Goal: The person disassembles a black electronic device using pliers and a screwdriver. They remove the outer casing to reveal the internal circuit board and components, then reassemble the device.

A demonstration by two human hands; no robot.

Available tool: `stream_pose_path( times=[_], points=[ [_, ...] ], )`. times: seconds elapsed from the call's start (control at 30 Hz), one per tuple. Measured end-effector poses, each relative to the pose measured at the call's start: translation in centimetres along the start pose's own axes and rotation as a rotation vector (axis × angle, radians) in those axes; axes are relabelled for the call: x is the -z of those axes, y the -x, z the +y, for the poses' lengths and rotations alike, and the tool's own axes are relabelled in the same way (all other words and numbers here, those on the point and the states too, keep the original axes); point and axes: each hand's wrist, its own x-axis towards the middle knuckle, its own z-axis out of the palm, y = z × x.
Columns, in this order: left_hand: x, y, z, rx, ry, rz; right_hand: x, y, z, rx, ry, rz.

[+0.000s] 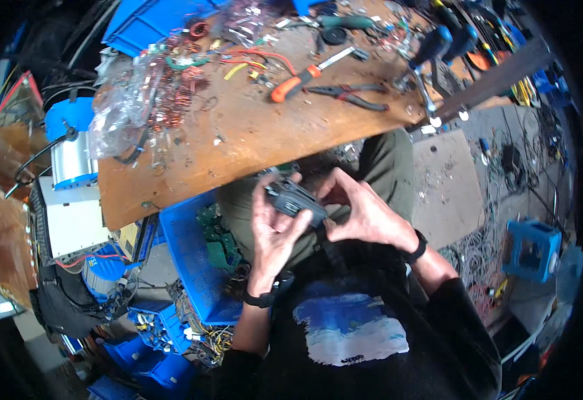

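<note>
Over my lap, just off the table's front edge, I hold a small dark grey boxy device (295,202), perhaps an electronic housing. My left hand (269,227) wraps it from the left, thumb along its near side and fingers on the far side. From the right, my right hand (368,210) curls in, with thumb and forefinger closed at the device's right end. The palm hides part of what those fingertips touch. A dark strap or cord (331,253) hangs below the device, in front of my trousers; whether it joins the device I cannot tell.
On the wooden table (238,143) lie an orange-handled screwdriver (295,83), pliers (351,95), copper wire coils (175,100) and plastic bags (123,100). A blue crate (195,267) with green circuit boards (217,243) stands left of my lap. Cables (461,267) litter the floor at right.
</note>
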Motion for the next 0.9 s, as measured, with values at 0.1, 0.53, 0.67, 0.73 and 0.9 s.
stream_pose_path(
  times=[0.1,0.53,0.67,0.73,0.9],
  points=[
    [-0.3,-0.3,-0.3,0.03,-0.155,-0.076,0.0,0.6,0.5,-0.031,0.13,-0.027],
    [2.0,1.8,-2.1,-0.078,-0.646,-0.153,-4.1,2.4,5.2,0.196,0.158,-0.122],
    [3.8,2.4,-2.7,-0.133,-0.663,-0.141,-4.3,3.2,4.3,0.2,0.17,-0.147],
    [4.0,2.7,-2.3,-0.129,-0.696,-0.143,-5.1,3.2,4.6,0.218,0.131,-0.144],
    [4.2,2.4,-2.8,-0.116,-0.751,-0.139,-5.1,3.0,6.2,0.268,0.097,-0.139]
  ],
)
